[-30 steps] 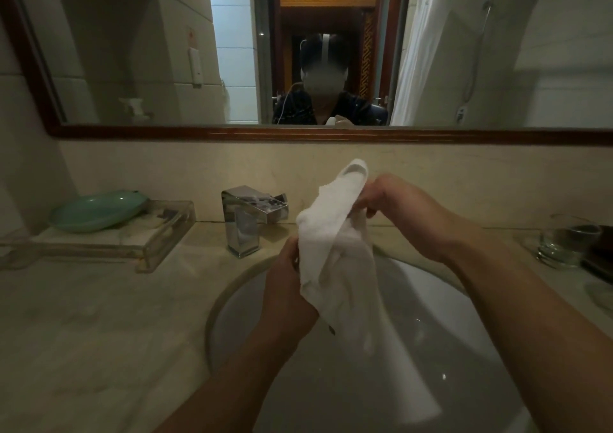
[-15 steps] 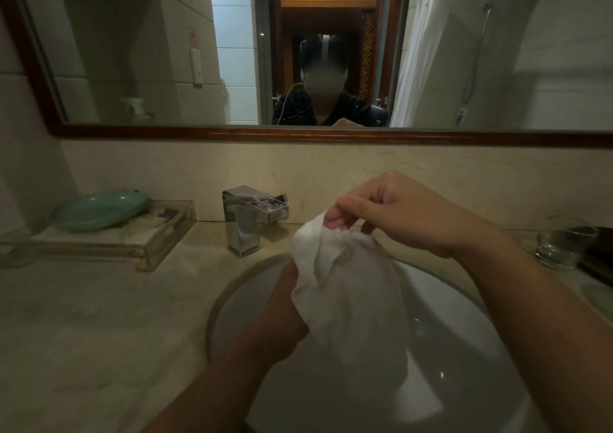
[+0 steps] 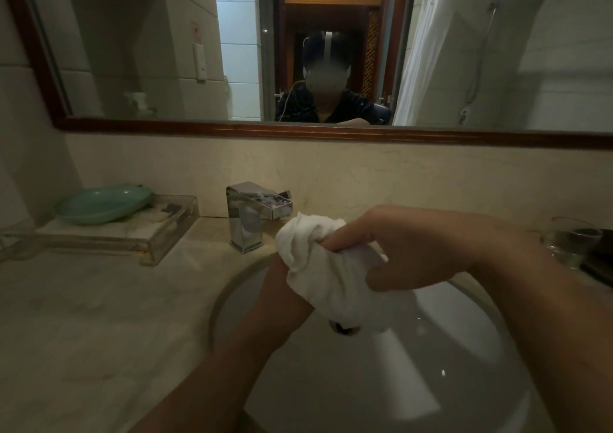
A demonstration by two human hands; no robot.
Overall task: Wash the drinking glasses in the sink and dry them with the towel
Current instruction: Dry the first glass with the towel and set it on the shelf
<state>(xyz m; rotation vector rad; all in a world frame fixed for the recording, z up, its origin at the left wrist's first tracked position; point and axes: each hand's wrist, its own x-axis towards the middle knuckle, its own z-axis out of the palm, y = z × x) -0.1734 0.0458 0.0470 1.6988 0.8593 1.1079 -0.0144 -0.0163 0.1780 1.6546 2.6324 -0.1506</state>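
Right hand (image 3: 411, 250) is clamped on the white towel (image 3: 315, 267), fingers (image 3: 348, 239) curled over the top of the bundle and thumb tucked in below it; the cloth is bunched tight and wrapped round whatever sits inside, and that is hidden from here. Left hand (image 3: 282, 278) goes up under the towel from below; only its heel and wrist show, so I can't tell whether it grips anything. A small dark shape (image 3: 343, 328) pokes out at the towel's lower end; too small to name. The whole bundle hangs over the white sink (image 3: 229, 300), above the bowl and not touching it; a few bright wet glints sit on the basin's right slope. Just behind, the chrome faucet (image 3: 252, 217) stands at the rim, spout close to the towel's top. Far right on the counter (image 3: 99, 316) stands a clear drinking glass (image 3: 570, 245), upright, well apart from the hands; whether it holds water I can't tell. Over on the left, a clear tray (image 3: 166, 237) carries a green dish (image 3: 102, 202), tilted a little; what lies in the dish isn't visible.
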